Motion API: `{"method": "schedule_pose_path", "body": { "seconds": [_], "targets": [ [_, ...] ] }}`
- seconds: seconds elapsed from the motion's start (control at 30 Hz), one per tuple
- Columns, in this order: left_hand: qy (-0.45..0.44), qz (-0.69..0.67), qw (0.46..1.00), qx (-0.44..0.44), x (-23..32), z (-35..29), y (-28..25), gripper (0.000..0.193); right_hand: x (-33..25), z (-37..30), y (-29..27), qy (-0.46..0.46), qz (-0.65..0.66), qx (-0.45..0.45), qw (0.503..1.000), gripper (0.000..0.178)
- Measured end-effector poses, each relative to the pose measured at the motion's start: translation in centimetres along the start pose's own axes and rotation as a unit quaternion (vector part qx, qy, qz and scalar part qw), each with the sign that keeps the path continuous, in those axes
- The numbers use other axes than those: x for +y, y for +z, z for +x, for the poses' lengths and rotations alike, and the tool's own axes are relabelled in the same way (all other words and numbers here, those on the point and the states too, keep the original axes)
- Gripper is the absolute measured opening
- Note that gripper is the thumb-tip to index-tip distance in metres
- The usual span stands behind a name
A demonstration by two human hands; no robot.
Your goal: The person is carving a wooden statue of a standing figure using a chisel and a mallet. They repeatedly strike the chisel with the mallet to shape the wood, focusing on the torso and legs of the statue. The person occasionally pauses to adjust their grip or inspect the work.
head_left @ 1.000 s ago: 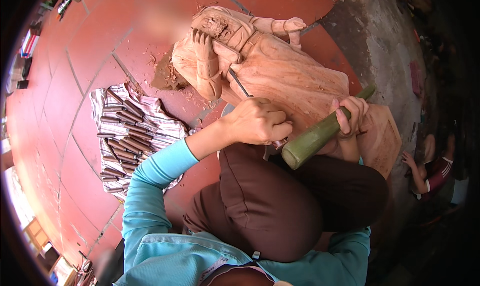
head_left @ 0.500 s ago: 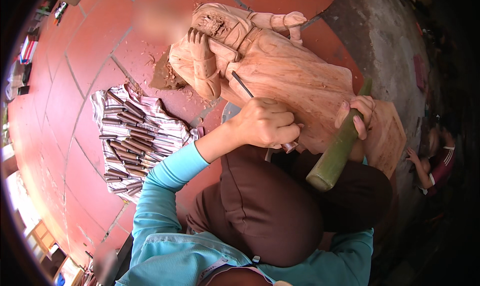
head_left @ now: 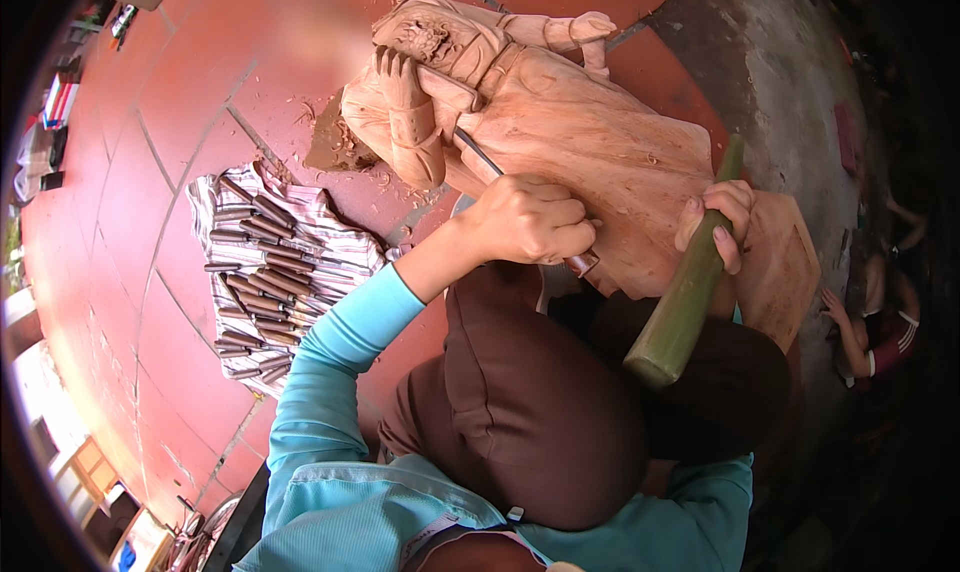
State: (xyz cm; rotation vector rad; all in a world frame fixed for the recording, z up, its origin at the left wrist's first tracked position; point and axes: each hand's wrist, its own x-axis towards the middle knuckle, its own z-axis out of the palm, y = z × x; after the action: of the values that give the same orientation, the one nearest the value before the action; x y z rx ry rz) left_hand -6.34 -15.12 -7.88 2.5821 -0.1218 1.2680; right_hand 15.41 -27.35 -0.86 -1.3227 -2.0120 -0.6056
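A carved wooden statue [head_left: 600, 162] of a robed figure lies across in front of my knees. Wrapped round the handle of a chisel [head_left: 478, 151] is my left hand [head_left: 535, 219]; the metal blade points up and left, its tip at the robe just below the carved forearm. The handle's butt end sticks out under my fist. My right hand [head_left: 722, 222] grips a green mallet [head_left: 682, 307], a smooth club that tapers at its far end. Its thick end hangs over my right thigh, apart from the chisel's butt.
On the left, a striped cloth [head_left: 203, 212] bears several wooden-handled carving tools [head_left: 265, 292]. Wood shavings lie on the red tiled floor [head_left: 180, 102] around a block [head_left: 335, 142] under the statue's upper end. Another person [head_left: 885, 342] is at the far right.
The chisel's tip has shifted slightly up and left along the robe. The mallet's thick end has moved a little to the right. Both hands keep their grip.
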Motion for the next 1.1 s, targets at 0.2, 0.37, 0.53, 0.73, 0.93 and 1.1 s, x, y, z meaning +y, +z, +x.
{"method": "schedule_pose_path", "body": {
  "seconds": [0.2,0.37,0.53,0.73,0.93,1.1],
  "targets": [
    [-0.041,0.062,0.997,-0.027,2.2,0.5,-0.1,0.03,3.1,-4.1,3.7,-0.062,0.031,0.122,0.99,0.053],
    [0.013,-0.01,0.999,0.041,1.0,0.9,-0.1,0.033,3.7,-4.5,3.8,-0.063,0.034,0.141,0.987,0.055],
    [0.049,0.001,0.998,0.027,0.4,-0.3,0.7,0.032,3.6,-4.7,3.7,-0.06,0.046,0.133,0.988,0.057],
    [0.028,0.026,0.999,-0.013,0.0,-0.3,-0.4,0.025,3.1,-4.3,3.7,-0.041,0.042,0.142,0.988,0.051],
    [-0.006,0.02,0.997,-0.079,2.1,1.3,-0.7,0.017,3.3,-4.6,4.1,-0.029,0.056,0.157,0.986,0.05],
    [0.005,-0.026,0.997,-0.067,0.8,1.5,-1.1,0.02,3.1,-4.0,3.5,-0.027,0.055,0.154,0.986,0.05]
  ]
}}
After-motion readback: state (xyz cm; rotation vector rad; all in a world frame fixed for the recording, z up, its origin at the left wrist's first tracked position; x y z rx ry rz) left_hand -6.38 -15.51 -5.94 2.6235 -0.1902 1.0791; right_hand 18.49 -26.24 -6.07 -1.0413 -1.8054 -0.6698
